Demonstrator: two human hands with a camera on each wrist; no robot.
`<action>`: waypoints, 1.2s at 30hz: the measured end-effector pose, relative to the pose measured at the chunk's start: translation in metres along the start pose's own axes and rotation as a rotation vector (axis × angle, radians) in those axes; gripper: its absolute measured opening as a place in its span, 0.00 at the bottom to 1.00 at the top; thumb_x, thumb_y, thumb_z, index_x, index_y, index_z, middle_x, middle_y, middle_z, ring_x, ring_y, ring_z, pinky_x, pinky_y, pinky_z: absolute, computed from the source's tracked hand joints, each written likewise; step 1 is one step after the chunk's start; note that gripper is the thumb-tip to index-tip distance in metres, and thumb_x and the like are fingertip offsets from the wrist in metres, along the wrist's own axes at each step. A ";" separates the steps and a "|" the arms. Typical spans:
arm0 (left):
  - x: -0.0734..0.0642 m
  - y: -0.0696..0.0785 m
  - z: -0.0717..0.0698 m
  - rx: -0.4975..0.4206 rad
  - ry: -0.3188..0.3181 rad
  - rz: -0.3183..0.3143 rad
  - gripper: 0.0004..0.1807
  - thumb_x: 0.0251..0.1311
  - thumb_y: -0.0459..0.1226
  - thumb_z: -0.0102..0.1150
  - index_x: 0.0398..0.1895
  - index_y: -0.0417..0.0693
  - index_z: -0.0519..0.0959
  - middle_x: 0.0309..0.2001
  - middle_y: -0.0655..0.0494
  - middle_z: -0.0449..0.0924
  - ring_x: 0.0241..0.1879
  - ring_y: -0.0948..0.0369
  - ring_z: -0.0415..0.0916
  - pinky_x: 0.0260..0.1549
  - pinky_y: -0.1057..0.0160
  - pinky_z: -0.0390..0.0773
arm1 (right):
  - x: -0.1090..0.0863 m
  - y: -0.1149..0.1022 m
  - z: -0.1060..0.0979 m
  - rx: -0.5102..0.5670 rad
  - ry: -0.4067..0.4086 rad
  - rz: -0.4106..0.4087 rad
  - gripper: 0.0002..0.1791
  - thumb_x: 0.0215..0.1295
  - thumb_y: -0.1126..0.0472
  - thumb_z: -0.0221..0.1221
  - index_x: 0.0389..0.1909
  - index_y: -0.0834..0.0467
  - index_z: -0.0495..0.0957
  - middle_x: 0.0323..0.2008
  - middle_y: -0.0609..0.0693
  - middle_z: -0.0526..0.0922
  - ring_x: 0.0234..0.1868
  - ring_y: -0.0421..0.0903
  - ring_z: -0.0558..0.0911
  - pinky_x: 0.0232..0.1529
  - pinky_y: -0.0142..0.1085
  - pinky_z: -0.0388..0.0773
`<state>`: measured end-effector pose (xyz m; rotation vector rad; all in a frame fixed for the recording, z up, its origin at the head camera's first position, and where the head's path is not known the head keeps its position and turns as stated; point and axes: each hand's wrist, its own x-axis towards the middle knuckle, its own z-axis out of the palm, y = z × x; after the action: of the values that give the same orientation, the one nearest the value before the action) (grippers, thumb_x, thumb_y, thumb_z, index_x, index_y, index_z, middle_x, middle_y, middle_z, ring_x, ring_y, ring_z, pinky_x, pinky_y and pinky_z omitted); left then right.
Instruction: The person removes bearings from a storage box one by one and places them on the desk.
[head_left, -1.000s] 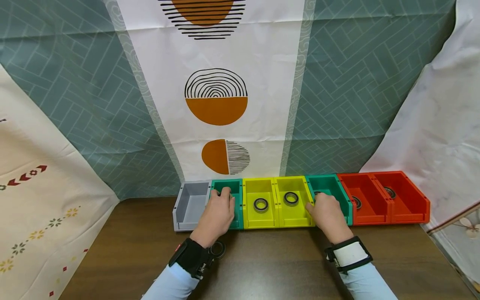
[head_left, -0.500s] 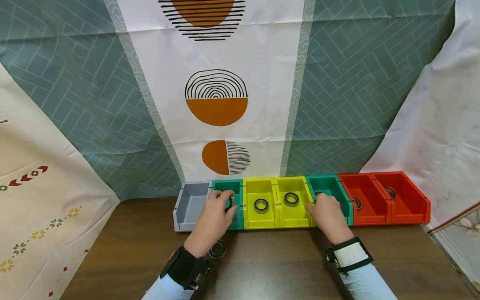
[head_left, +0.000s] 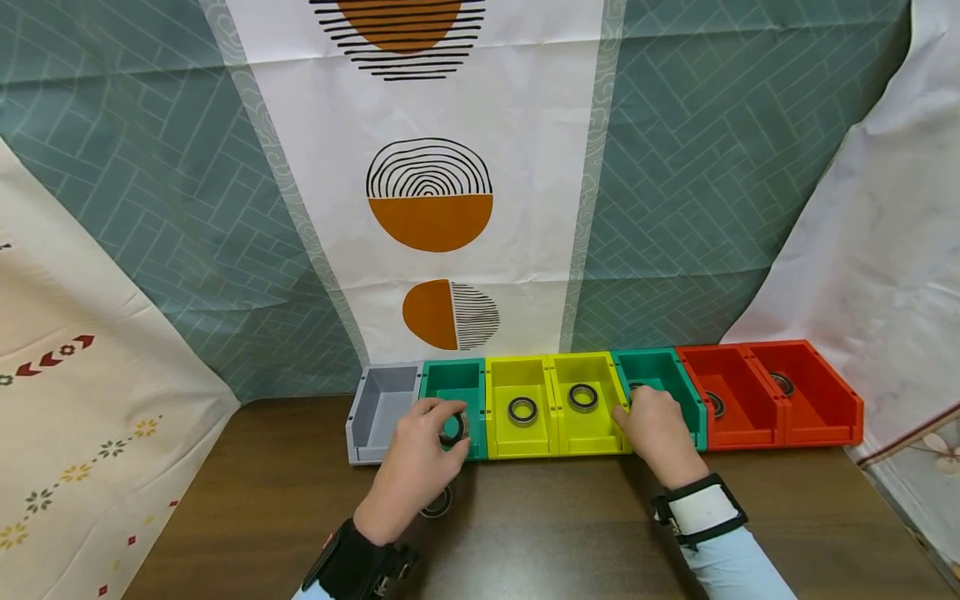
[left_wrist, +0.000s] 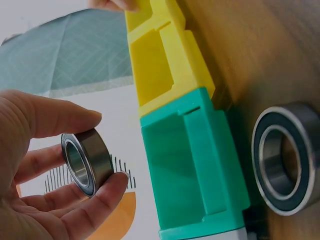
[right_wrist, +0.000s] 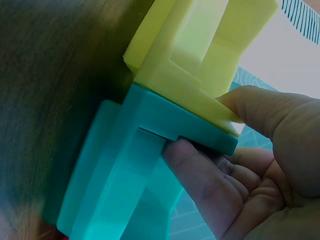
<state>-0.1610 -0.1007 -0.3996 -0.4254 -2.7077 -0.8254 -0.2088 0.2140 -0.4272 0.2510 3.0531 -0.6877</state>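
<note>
My left hand (head_left: 414,460) pinches a ball bearing (left_wrist: 98,157) between thumb and fingers, tilted on edge, above the front of the left green bin (head_left: 474,390). No bearing shows inside that bin in the left wrist view. Below the hand, a second bearing (left_wrist: 272,160) lies on the table, partly hidden by the hand in the head view. My right hand (head_left: 660,433) grips the adjoining side walls of the right yellow bin (head_left: 581,367) and the right green bin (head_left: 652,367). A bearing in the right green bin is mostly hidden behind this hand.
The bins stand in one row along the hanging cloth (head_left: 480,317). A grey bin (head_left: 375,417) ends it on the left; two red bins (head_left: 821,408) end it on the right. Single bearings lie in the yellow and red bins. Brown table (head_left: 540,533) extends in front.
My left hand has drawn back out of the left green bin, down and toward me, bringing the bearing into sight between its fingers. My right hand has stayed put.
</note>
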 end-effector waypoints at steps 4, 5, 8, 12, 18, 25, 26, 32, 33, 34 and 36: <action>-0.004 0.001 0.005 0.005 -0.043 0.017 0.25 0.48 0.40 0.69 0.52 0.52 0.78 0.49 0.52 0.75 0.40 0.60 0.77 0.34 0.68 0.82 | -0.001 0.000 0.000 0.003 -0.002 -0.001 0.18 0.62 0.53 0.57 0.32 0.67 0.75 0.17 0.54 0.70 0.18 0.46 0.72 0.17 0.31 0.69; -0.005 0.002 0.006 0.001 -0.064 0.020 0.25 0.48 0.39 0.69 0.53 0.52 0.77 0.49 0.53 0.74 0.40 0.60 0.77 0.35 0.67 0.82 | -0.001 0.001 0.000 0.004 -0.002 -0.001 0.17 0.62 0.53 0.57 0.32 0.67 0.75 0.17 0.54 0.70 0.18 0.46 0.72 0.17 0.31 0.69; -0.007 0.002 0.010 0.006 -0.135 0.031 0.25 0.49 0.40 0.68 0.53 0.52 0.77 0.50 0.54 0.74 0.44 0.59 0.76 0.41 0.62 0.82 | -0.001 0.000 -0.001 0.005 -0.004 0.001 0.17 0.62 0.53 0.57 0.32 0.67 0.75 0.17 0.54 0.70 0.18 0.46 0.72 0.16 0.30 0.70; -0.011 0.002 0.016 0.017 -0.244 0.036 0.24 0.50 0.41 0.67 0.54 0.52 0.76 0.51 0.54 0.73 0.46 0.60 0.74 0.44 0.59 0.82 | -0.002 -0.001 -0.001 0.004 -0.006 0.005 0.18 0.62 0.54 0.57 0.33 0.68 0.75 0.17 0.54 0.70 0.18 0.46 0.72 0.16 0.30 0.69; -0.016 0.000 0.025 0.023 -0.353 0.039 0.24 0.50 0.41 0.66 0.53 0.52 0.77 0.51 0.54 0.73 0.45 0.62 0.73 0.42 0.62 0.81 | -0.001 -0.002 -0.001 0.004 -0.009 0.015 0.17 0.62 0.53 0.57 0.32 0.67 0.75 0.17 0.54 0.70 0.18 0.46 0.72 0.17 0.30 0.69; -0.016 -0.003 0.033 0.030 -0.446 0.007 0.22 0.50 0.40 0.66 0.52 0.53 0.77 0.50 0.53 0.73 0.42 0.62 0.73 0.40 0.60 0.82 | 0.000 0.000 0.001 0.003 -0.008 0.011 0.18 0.62 0.53 0.57 0.32 0.67 0.75 0.17 0.54 0.70 0.18 0.47 0.72 0.17 0.30 0.69; -0.016 -0.003 0.034 0.032 -0.457 0.001 0.22 0.50 0.40 0.66 0.51 0.53 0.77 0.50 0.53 0.73 0.42 0.62 0.73 0.40 0.60 0.82 | 0.000 0.000 0.001 0.003 -0.008 0.010 0.18 0.62 0.53 0.57 0.32 0.67 0.75 0.17 0.53 0.70 0.18 0.47 0.72 0.17 0.30 0.69; -0.017 -0.006 0.039 0.051 -0.517 -0.018 0.22 0.50 0.41 0.67 0.51 0.53 0.77 0.50 0.53 0.74 0.42 0.62 0.72 0.43 0.57 0.81 | 0.000 0.000 0.001 0.001 -0.009 0.014 0.18 0.62 0.53 0.57 0.33 0.67 0.75 0.17 0.54 0.70 0.19 0.47 0.72 0.17 0.30 0.69; -0.017 -0.007 0.040 0.055 -0.525 -0.020 0.22 0.50 0.40 0.67 0.51 0.53 0.78 0.50 0.53 0.74 0.42 0.63 0.72 0.43 0.57 0.81 | 0.000 0.000 0.000 0.001 -0.008 0.014 0.18 0.62 0.53 0.57 0.33 0.67 0.75 0.17 0.54 0.70 0.19 0.47 0.72 0.17 0.31 0.69; -0.017 -0.007 0.041 0.061 -0.528 -0.018 0.22 0.49 0.40 0.67 0.51 0.52 0.78 0.49 0.53 0.74 0.41 0.63 0.72 0.43 0.57 0.80 | 0.000 0.000 0.000 0.001 -0.009 0.014 0.18 0.62 0.53 0.57 0.32 0.67 0.75 0.17 0.54 0.70 0.19 0.47 0.72 0.17 0.31 0.69; -0.019 -0.008 0.043 0.075 -0.537 -0.015 0.22 0.49 0.40 0.67 0.51 0.53 0.78 0.49 0.54 0.74 0.40 0.64 0.72 0.42 0.59 0.80 | 0.000 0.000 0.000 -0.001 -0.008 0.015 0.17 0.62 0.53 0.57 0.32 0.67 0.75 0.17 0.54 0.70 0.19 0.47 0.72 0.17 0.31 0.69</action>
<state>-0.1544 -0.0862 -0.4448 -0.6954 -3.2195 -0.6856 -0.2089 0.2137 -0.4272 0.2707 3.0409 -0.6840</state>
